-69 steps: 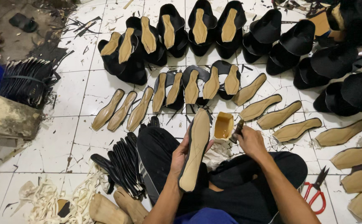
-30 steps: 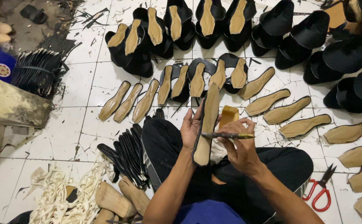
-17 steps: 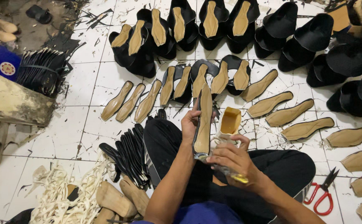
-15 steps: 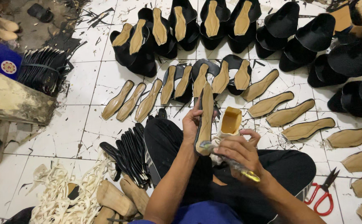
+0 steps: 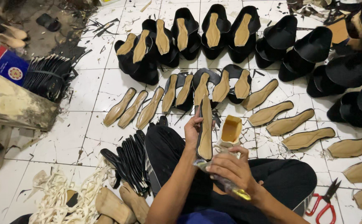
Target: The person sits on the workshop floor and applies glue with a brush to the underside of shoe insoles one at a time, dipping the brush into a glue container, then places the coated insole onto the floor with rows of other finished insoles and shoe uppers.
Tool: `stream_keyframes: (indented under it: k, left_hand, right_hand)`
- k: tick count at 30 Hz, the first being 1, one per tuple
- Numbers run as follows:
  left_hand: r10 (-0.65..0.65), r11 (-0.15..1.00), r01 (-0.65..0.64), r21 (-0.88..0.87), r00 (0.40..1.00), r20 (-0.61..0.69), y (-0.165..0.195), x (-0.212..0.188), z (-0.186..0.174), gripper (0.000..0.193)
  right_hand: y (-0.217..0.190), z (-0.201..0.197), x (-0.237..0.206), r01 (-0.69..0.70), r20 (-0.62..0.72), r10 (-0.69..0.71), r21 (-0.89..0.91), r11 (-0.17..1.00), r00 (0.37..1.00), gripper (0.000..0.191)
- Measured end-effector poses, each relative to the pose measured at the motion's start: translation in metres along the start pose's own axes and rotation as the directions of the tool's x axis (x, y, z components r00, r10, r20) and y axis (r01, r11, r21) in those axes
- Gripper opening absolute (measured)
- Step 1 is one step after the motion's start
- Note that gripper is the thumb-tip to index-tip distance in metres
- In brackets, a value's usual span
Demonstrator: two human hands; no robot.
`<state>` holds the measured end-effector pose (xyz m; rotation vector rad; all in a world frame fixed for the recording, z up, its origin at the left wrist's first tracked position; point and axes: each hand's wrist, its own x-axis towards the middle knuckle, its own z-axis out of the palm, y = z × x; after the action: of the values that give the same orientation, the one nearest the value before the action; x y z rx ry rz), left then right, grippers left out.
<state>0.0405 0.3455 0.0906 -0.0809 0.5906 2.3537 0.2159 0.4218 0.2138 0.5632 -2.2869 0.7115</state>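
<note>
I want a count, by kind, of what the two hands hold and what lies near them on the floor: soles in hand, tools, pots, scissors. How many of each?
Tan sole in the left hand: 1
Yellow-ended tool in the right hand: 1
Open pot of yellowish liquid: 1
Red-handled scissors: 1
Total: 4

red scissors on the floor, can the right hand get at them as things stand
Probably yes, but not freely. The red scissors lie on bare tile on the right hand's side, beside the leg, with nothing over them. That hand already grips a brush, so it would likely need to put it down first.
</note>
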Motion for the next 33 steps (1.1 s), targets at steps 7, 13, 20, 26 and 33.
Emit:
stream_keyframes:
  k: [7, 13, 20, 26, 33]
  left_hand:
    - [-0.164, 0.975, 0.129, -0.182, 0.968, -0.192, -0.003, 0.005, -0.01, 0.049]
    - [-0.146, 0.973, 0.09, 0.213, 0.952, 0.269, 0.013, -0.021, -0.007, 0.065]
    - [0.297, 0.955, -0.291, -0.06, 0.932, 0.207, 0.051, -0.081, 0.042, 0.072]
    - [0.062, 0.849, 0.158, -0.504, 0.918, 0.392, 0.076, -0.102, 0.036, 0.065]
    - [-0.031, 0.796, 0.125, -0.593, 0.986, 0.166, 0.053, -0.096, -0.008, 0.062]
  right_hand:
    - [0.006, -0.011, -0.004, -0.228, -0.004, 0.233, 0.204, 0.952, 0.972, 0.023]
    - [0.064, -0.012, -0.035, -0.672, -0.238, 0.832, 0.498, 0.548, 0.502, 0.015]
    - [0.167, 0.021, -0.089, -0.882, -0.192, 0.897, 0.188, 0.432, 0.398, 0.025]
    - [0.198, 0.067, -0.116, -0.782, 0.027, 0.794, -0.157, 0.604, 0.608, 0.018]
    - [0.187, 0.076, -0.095, -0.492, 0.275, 0.668, -0.498, 0.715, 0.692, 0.015]
